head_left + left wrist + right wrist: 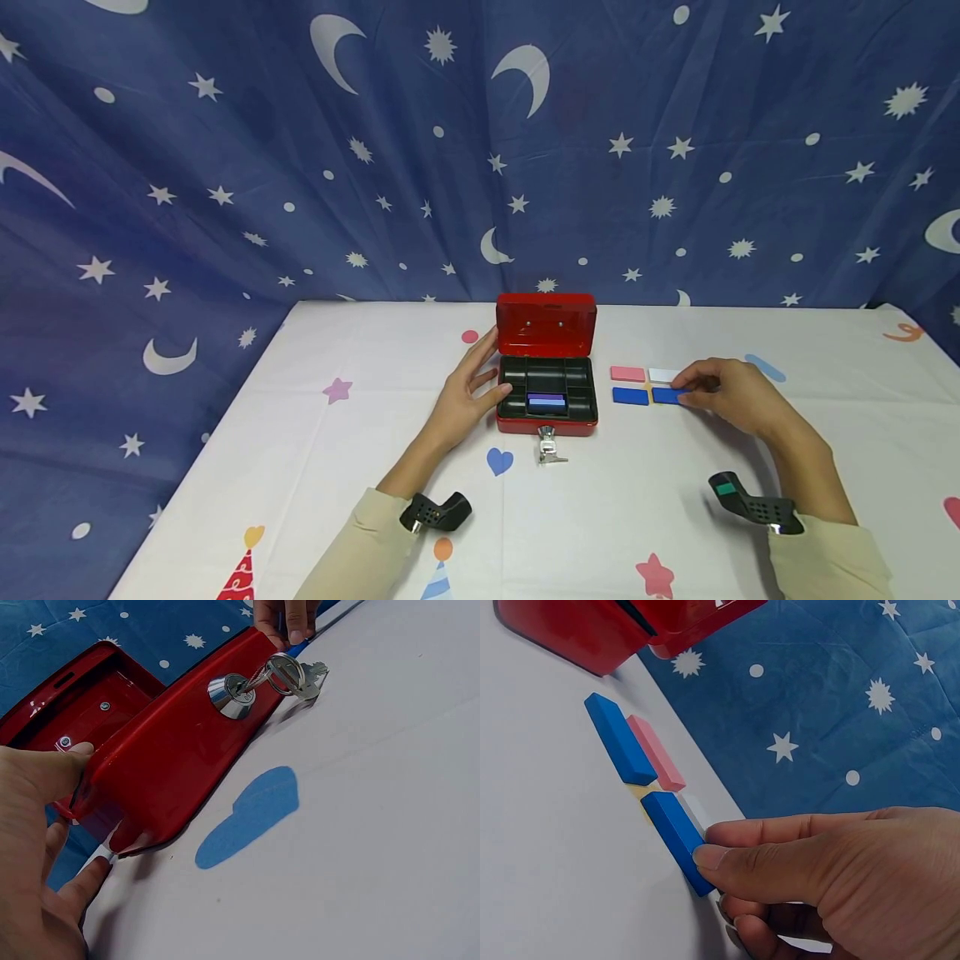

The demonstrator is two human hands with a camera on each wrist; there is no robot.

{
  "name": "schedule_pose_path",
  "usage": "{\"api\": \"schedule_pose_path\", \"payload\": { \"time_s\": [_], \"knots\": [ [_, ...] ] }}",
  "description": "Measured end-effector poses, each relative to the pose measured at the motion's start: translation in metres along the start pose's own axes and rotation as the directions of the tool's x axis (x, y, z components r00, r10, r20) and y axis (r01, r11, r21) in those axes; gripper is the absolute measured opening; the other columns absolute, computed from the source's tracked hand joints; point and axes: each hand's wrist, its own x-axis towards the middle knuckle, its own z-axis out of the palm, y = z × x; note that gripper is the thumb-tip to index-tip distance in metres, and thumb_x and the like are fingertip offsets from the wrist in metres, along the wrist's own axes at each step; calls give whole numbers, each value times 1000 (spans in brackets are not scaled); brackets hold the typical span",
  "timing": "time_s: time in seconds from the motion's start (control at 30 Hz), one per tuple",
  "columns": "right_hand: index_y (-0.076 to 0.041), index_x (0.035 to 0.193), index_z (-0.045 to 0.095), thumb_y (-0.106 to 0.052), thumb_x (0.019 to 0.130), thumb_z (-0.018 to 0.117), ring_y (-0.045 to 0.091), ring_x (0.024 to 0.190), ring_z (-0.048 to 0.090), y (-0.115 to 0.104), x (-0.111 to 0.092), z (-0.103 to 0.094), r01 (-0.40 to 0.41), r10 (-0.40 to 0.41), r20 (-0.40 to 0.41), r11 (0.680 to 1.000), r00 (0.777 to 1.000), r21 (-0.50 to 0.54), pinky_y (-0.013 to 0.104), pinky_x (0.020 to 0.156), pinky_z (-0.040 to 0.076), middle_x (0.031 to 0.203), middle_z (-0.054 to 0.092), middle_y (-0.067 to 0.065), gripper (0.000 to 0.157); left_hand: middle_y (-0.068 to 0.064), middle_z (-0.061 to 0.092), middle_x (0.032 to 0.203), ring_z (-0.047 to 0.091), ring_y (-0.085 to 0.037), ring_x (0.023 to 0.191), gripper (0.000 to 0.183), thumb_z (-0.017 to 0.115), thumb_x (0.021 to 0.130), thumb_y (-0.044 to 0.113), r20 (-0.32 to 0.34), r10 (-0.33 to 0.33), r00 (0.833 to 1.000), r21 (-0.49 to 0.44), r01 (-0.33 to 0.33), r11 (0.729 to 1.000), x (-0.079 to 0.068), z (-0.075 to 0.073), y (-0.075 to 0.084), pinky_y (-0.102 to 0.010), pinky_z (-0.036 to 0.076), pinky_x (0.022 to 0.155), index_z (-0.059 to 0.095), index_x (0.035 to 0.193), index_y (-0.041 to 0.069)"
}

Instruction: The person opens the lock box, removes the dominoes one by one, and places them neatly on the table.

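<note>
A red cash box (547, 427) stands with its lid (546, 323) raised; its black tray (513, 372) has several compartments. In the front middle compartment lie a purple block (547, 397) and a light blue block (547, 407). My left hand (461, 404) rests against the box's left side, fingers spread and thumb on the rim. My right hand (731, 398) pinches the right end of a blue block (676, 836) between thumb and index finger; it lies on the table. A second blue block (620, 739), a pink block (657, 752) and a partly hidden white block (663, 375) are beside it.
A lock (232, 696) with keys (300, 679) on a ring sticks out from the box front. The white tablecloth (600, 500) bears printed shapes, including a blue heart (500, 461). A blue curtain (450, 208) with moons and stars hangs behind the table.
</note>
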Motion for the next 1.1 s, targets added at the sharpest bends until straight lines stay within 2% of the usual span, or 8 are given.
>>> {"api": "schedule_pose_path", "payload": {
  "time_s": [1.1],
  "knots": [
    [-5,97,73,-9,82,73,23,76,51,1,0,-1,-15,15,4,1000,1000,4,32,63,44,83,62,3,15,-13,26,154,32,-32,137,75,65,87,-2,-4,7,1000,-10,-7,1000,0,0,0,-53,36,103,26,151,5]
  ]
}}
